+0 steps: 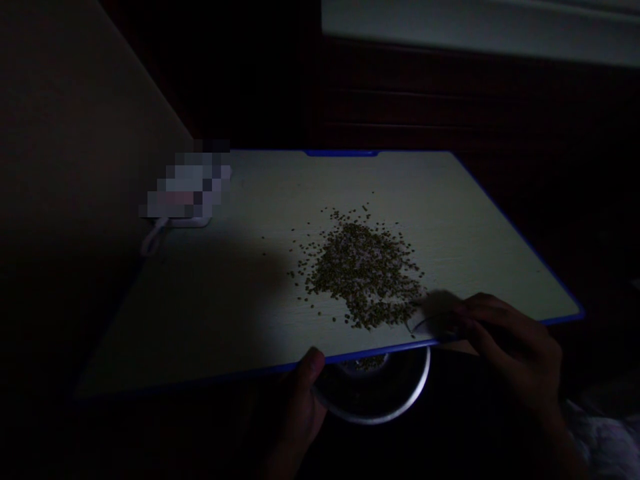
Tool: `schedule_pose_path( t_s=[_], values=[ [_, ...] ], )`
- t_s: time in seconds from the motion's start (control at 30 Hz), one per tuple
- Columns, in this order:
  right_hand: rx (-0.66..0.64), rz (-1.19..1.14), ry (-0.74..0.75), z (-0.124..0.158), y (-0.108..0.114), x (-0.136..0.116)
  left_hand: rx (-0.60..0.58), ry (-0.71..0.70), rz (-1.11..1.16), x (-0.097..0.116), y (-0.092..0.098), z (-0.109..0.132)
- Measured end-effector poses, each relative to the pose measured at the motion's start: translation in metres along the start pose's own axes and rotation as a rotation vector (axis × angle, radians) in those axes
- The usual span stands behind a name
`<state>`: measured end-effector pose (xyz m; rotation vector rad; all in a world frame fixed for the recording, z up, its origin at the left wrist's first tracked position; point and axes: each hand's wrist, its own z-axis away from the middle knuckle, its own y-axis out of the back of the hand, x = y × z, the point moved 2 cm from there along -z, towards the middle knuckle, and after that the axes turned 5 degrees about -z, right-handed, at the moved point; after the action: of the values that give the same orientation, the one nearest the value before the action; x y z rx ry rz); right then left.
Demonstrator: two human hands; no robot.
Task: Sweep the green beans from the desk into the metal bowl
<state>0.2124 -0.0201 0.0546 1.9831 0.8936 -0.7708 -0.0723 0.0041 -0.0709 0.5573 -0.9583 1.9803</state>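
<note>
A heap of small greenish-brown grains (363, 270) lies on a pale board with a blue rim (210, 313). My left hand (295, 407) grips a round metal bowl (395, 400) held just under the board's near edge; a few grains lie in the bowl. My right hand (510, 343) rests at the near edge beside the heap, fingers curled round a thin metal item that I cannot make out in the dark.
A white object with a cord (175, 213) sits at the board's far left corner. A wall (65, 167) stands at the left. Dark furniture and a pale ledge (475, 27) lie beyond. The room is very dim.
</note>
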Motion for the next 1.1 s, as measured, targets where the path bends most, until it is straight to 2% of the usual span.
schedule_pose_path(
  t_s=[0.1, 0.23, 0.33, 0.47, 0.67, 0.9, 1.1],
  values=[
    [-0.023, 0.001, 0.021, -0.001, 0.0, -0.001, 0.02, 0.066, 0.055, 0.002, -0.006, 0.003],
    [-0.06, -0.009, 0.043, -0.001, 0.001, -0.002, 0.016, 0.079, 0.102, 0.011, -0.02, 0.012],
    [-0.069, -0.013, 0.049, 0.0, 0.002, -0.001, 0.058, 0.076, 0.085, 0.01, -0.017, 0.012],
    [0.023, -0.001, -0.008, 0.002, 0.002, 0.002, 0.042, 0.105, 0.07, 0.006, -0.01, 0.006],
    [0.171, 0.061, -0.064, 0.002, -0.002, 0.004, -0.011, 0.059, 0.066, 0.009, -0.015, 0.01],
    [0.167, 0.135, -0.096, 0.0, -0.007, 0.001, 0.054, 0.002, -0.018, 0.005, -0.006, 0.008],
    [0.194, 0.102, -0.083, 0.003, -0.007, 0.001, 0.019, 0.032, 0.062, 0.012, -0.018, 0.01]
  ],
)
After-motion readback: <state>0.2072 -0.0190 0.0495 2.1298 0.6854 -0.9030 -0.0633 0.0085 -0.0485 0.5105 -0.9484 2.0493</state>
